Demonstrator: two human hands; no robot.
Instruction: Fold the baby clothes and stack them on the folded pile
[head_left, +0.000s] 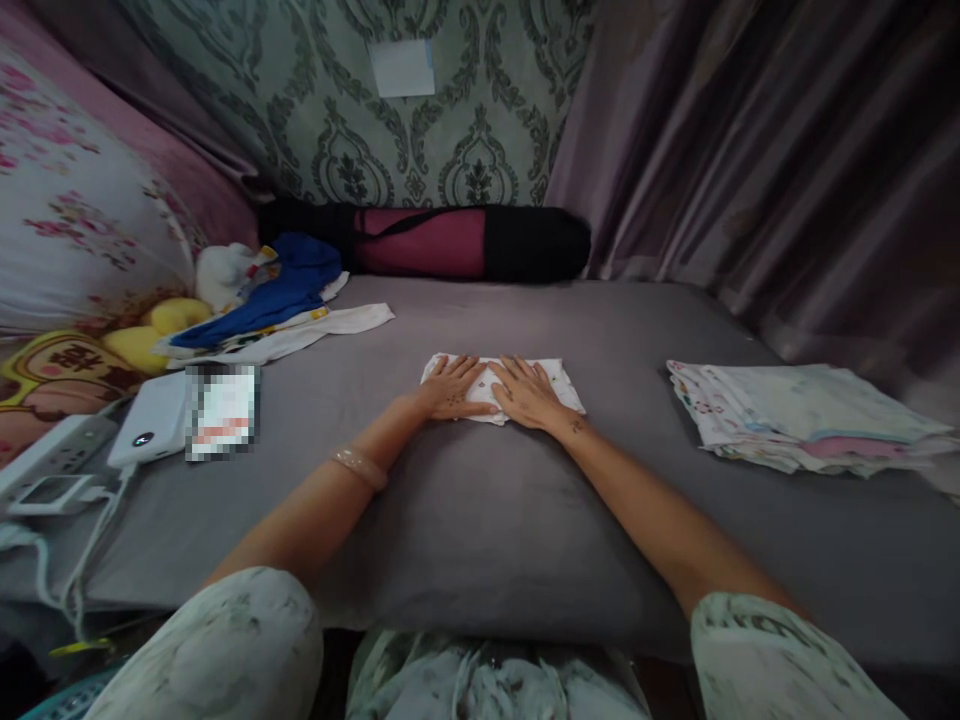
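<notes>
- Before you spreads the grey sheet point(487, 520).
- Across its far edge lies the black-and-maroon bag point(427, 243).
- Well to your right sits the stack of cloths point(795, 405), layered flat.
- The white printed cloth point(556, 375) lies in front of you on the sheet, under both palms.
- Your left hand point(454, 388) rests flat on its left part, thumb out, fingers slightly apart.
- Your right hand point(525, 392) lies just beside, flat, fingers fanned.
- A bracelet point(360, 468) circles your left forearm.
</notes>
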